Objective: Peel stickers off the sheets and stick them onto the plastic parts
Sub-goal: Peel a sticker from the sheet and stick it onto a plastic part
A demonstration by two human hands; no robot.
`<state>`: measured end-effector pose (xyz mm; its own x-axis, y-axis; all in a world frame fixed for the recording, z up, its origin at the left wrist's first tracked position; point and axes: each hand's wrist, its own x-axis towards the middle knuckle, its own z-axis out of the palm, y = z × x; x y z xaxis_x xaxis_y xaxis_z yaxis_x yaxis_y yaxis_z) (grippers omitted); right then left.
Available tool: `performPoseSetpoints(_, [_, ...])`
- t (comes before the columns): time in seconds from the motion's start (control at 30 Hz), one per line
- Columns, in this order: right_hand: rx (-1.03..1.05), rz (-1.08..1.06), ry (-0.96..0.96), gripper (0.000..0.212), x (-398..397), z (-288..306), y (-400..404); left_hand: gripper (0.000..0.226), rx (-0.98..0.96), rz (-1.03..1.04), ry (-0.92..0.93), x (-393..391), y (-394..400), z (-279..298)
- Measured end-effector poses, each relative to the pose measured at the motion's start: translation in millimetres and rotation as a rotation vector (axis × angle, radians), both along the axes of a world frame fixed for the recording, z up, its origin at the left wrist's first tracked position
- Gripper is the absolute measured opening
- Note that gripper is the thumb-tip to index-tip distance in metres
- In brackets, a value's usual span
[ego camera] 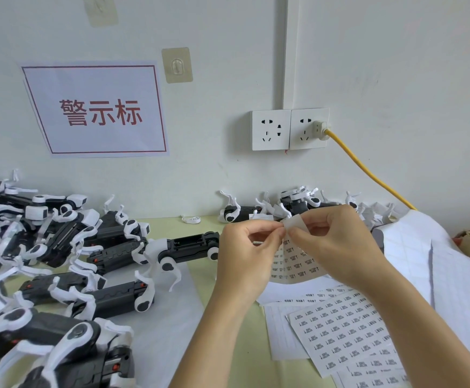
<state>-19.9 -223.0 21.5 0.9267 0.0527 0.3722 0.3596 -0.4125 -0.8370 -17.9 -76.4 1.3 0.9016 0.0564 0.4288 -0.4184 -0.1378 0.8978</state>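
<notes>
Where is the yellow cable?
The yellow cable is on the right of the head view, plugged into the right wall socket and sloping down behind the white paper sheets.

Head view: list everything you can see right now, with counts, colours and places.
held sticker sheet: one, white, black print, raised between both hands
sticker sheets: several, white, table right
plastic parts: many, black and white, table left and along wall
sign: one, white, red characters, wall left
sockets: two, white, wall centre
cable: one, yellow, plugged into right socket
left hand: pinches sheet's top edge
right hand: pinches sheet's top edge
</notes>
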Motion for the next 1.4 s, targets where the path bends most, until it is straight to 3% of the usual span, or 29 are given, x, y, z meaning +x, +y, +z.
performPoseSetpoints(0.47, [-0.027, -0.076, 0.073, 0.015, -0.8, 4.2, -9.9, 0.017, -0.02, 0.109, 0.03, 4.8, -0.8, -5.6])
performPoseSetpoints(0.73, [-0.147, -0.469, 0.219, 0.017, 4.2, 7.7, -25.7, 0.02, -0.178, 0.283, 0.145, 7.3, 2.8, -6.4])
performPoseSetpoints(0.83, [-0.292, -0.593, 0.117, 0.03, 1.7, 5.2, -19.6, 0.012, -0.211, 0.326, 0.156, 7.0, 4.0, -6.4])
performPoseSetpoints(0.93, [-0.173, -0.436, -0.024, 0.025, -4.6, 9.4, -1.2, 0.015, -0.197, 0.367, 0.133, 6.7, 4.3, -5.9])
performPoseSetpoints(1.07, [-0.023, -0.107, 0.052, 0.027, -10.5, 8.5, 29.8, 0.016, -0.085, 0.413, 0.048, 3.9, 2.1, -4.2])
performPoseSetpoints(1.4, [0.04, 0.005, 0.101, 0.04, -10.6, 2.2, 40.2, 0.02, 0.06, 0.402, -0.075, 4.0, -1.5, -7.1])
